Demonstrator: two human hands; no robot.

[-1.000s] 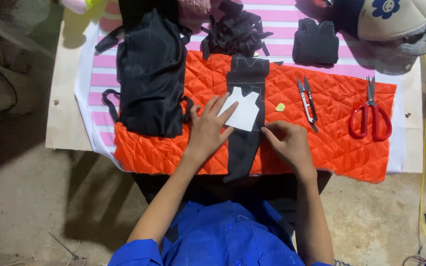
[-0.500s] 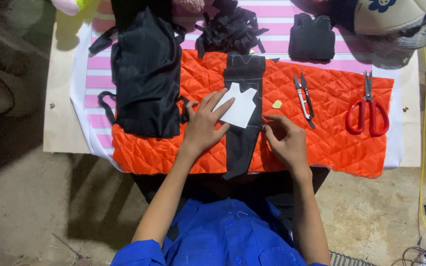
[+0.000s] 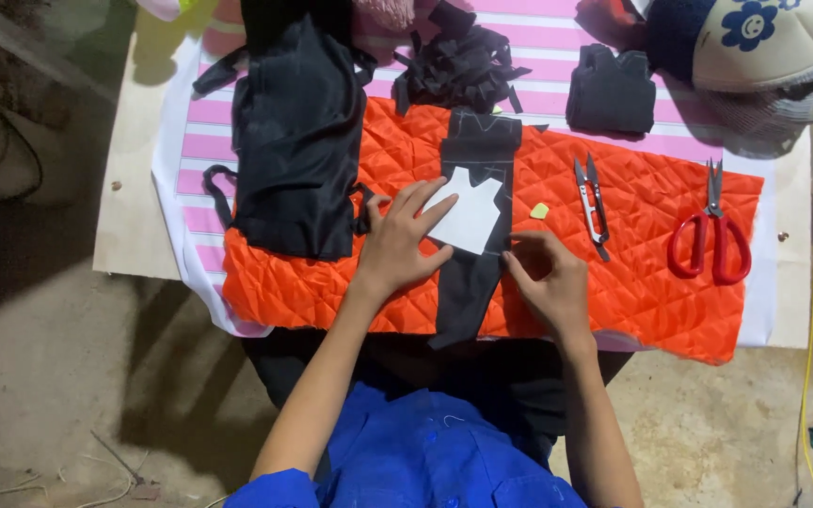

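Observation:
A white paper template (image 3: 472, 218) lies on a long black fabric strip (image 3: 470, 282), which runs down the middle of an orange quilted fabric (image 3: 632, 273). My left hand (image 3: 399, 246) rests flat on the template's left side with fingers spread, pressing it down. My right hand (image 3: 549, 282) sits just right of the strip, fingers curled and pinching its right edge below the template. A small yellow chalk piece (image 3: 539, 211) lies on the orange fabric beside my right hand.
Thread snips (image 3: 592, 205) and red-handled scissors (image 3: 709, 235) lie on the orange fabric to the right. A large black fabric piece (image 3: 294, 141) covers the left side. Black scraps (image 3: 458, 61), a folded black piece (image 3: 611, 91) and a cap (image 3: 755, 42) sit at the back.
Both hands stay on the template and strip almost where they were. Only the camera view shifts a little.

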